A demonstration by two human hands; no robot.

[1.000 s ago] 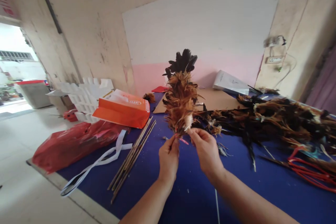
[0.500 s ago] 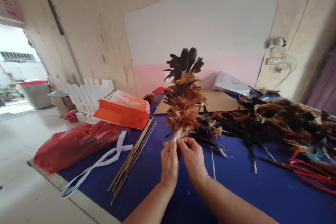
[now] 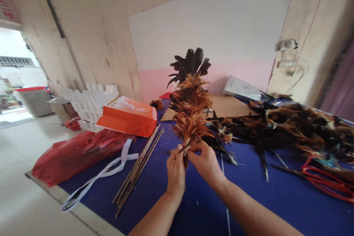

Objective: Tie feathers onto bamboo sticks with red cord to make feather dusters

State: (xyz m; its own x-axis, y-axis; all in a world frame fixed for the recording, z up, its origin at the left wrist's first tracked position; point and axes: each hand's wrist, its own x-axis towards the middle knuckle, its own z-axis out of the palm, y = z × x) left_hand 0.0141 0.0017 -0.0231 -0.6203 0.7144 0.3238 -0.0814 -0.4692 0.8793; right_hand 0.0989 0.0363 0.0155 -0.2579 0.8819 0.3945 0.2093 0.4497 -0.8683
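Note:
A feather duster [image 3: 192, 99] stands upright in front of me, black plumes at its top and layers of reddish-brown feathers below. My left hand [image 3: 176, 171] pinches its lower end, fingers closed. Beside it my right hand [image 3: 206, 162] is also closed, thumb and fingertips pressed at the base of the lowest feathers. A short dark piece and pale quill ends poke out between the two hands. The stick inside the duster is mostly hidden by feathers and fingers.
Thin sticks [image 3: 138, 169] and a white strap [image 3: 102, 177] lie on the blue table [image 3: 249, 206], left. Nearby are a red plastic bag [image 3: 77, 155] and an orange bag [image 3: 128, 118]. Loose feathers [image 3: 298, 125] and red-handled scissors [image 3: 326, 180] lie right, cardboard [image 3: 235, 106] behind.
My right hand has shifted slightly at the duster's base, and a dark piece now shows between my hands. The whole view has moved a little.

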